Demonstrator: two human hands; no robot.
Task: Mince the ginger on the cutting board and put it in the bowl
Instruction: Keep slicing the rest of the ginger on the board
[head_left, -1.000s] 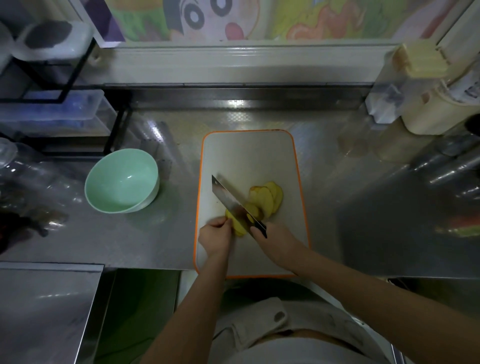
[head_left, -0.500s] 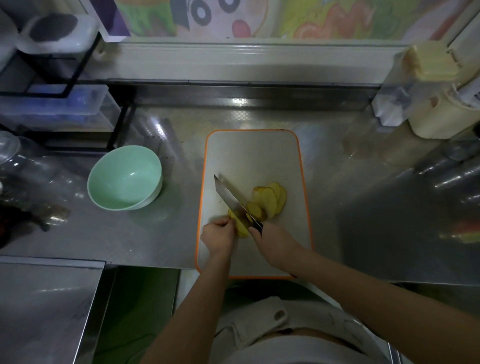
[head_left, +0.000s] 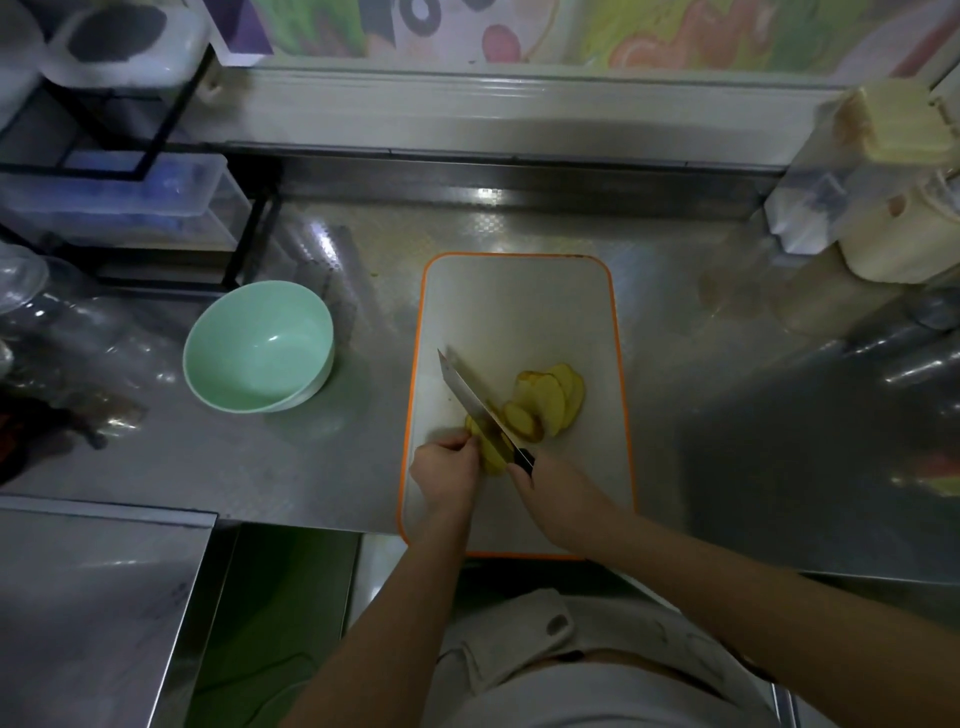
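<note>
A white cutting board (head_left: 519, 312) with an orange rim lies on the steel counter. On it, a fan of yellow ginger slices (head_left: 556, 395) lies to the right of the knife (head_left: 470, 397). My right hand (head_left: 553, 486) grips the knife's black handle, and the blade angles up and left across an uncut ginger piece (head_left: 491, 457). My left hand (head_left: 447, 475) holds that piece with curled fingers, just left of the blade. A pale green bowl (head_left: 258, 347) stands empty on the counter left of the board.
A black wire rack (head_left: 156, 156) with clear plastic containers stands at the back left. Bottles and jars (head_left: 883, 244) crowd the back right corner. Clear plastic wrapping (head_left: 62, 338) lies at the far left. The counter's front edge runs just below the board.
The knife has edged slightly leftward along the ginger piece while my left hand keeps its hold. The sliced pile and bowl have not moved on the counter.
</note>
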